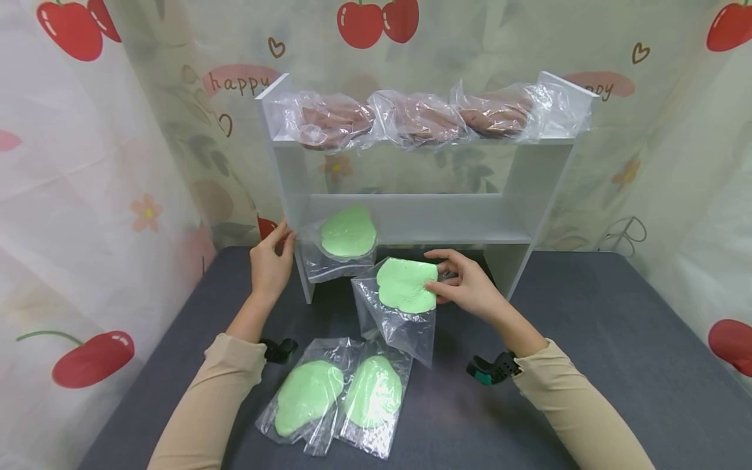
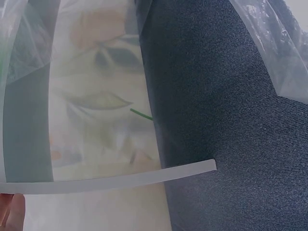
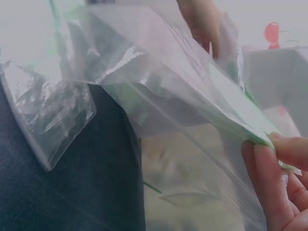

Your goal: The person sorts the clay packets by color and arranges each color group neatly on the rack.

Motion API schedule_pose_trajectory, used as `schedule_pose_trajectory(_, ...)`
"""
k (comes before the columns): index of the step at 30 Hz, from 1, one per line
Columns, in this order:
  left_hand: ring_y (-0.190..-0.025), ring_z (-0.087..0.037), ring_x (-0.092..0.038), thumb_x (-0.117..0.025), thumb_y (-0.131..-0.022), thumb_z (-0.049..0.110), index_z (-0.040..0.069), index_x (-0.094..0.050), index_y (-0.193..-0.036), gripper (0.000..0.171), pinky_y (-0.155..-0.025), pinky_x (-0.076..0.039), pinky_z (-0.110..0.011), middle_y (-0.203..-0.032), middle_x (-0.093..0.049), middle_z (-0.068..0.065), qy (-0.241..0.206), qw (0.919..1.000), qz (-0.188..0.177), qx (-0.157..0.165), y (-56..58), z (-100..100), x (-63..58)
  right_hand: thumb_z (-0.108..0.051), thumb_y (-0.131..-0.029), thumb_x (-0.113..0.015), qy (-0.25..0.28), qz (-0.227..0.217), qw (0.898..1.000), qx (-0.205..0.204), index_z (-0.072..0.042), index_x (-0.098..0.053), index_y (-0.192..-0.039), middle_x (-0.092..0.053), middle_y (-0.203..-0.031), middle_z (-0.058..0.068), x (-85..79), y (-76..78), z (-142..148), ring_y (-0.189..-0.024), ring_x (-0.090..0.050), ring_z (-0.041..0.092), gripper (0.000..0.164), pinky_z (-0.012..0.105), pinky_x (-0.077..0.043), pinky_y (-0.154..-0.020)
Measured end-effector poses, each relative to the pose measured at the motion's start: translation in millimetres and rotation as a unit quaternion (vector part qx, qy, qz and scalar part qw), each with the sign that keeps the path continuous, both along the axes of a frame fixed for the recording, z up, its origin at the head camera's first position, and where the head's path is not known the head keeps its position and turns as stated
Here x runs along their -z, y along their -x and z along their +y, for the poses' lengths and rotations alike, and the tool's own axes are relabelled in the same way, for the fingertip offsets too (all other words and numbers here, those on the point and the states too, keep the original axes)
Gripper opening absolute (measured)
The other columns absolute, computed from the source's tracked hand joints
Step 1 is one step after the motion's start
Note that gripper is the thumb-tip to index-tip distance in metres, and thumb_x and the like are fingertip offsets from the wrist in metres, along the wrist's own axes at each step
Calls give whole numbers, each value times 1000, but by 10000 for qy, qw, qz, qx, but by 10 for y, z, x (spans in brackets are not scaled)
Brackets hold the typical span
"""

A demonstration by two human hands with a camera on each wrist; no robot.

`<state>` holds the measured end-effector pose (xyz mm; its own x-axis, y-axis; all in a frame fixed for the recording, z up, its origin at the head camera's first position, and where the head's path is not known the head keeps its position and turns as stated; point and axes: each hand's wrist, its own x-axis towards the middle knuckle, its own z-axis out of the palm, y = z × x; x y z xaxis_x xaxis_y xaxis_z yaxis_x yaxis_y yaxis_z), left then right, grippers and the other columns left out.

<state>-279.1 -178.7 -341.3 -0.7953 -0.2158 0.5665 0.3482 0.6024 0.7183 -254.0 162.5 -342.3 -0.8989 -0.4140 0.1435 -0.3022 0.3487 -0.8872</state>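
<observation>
- Table (image 1: 587, 313), dark, carries the white shelf unit (image 1: 537, 176) toward its far edge; a knock could shift the unit, since no fixing shows.
- Three brown packs (image 1: 418, 121) line the top board, their clear wrap hanging past its front edge, so a jolt might slide one off.
- Two green bags (image 1: 308, 398) lie side by side toward the table's near edge, their plastic meeting.
- Held bag (image 1: 405, 286), also green inside, hangs before the middle board's front edge, left of its middle; its loose lower plastic could snag on that edge.
- Shelf bag (image 1: 348, 232) sits at the middle board's left end, drooping over the front edge; a brush from the held one could drag it down.
- Left hand (image 1: 273, 258) holds no bag; its fingers, loosely extended, touch the unit's left upright, and too firm a push might tilt it.
- Right hand (image 1: 464, 281), nearly closed, pinches the held bag's right edge between thumb and fingers; slick plastic may slip from so small a grip.
</observation>
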Motion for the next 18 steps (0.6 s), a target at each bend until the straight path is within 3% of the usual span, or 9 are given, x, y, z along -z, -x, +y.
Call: schedule_pose_trajectory(18,-93,-30,-68,-56,-94,16,11,-53,-133,39,-60,-35,-5,-111,-68,-18,-88,9999,26,69,-11,2,-10,-18,-89,-64,516,124,9963,681,-11,-42,-137,-59,-113,18,-180,94,-173,-72,-67,5,53,35,-56,-74)
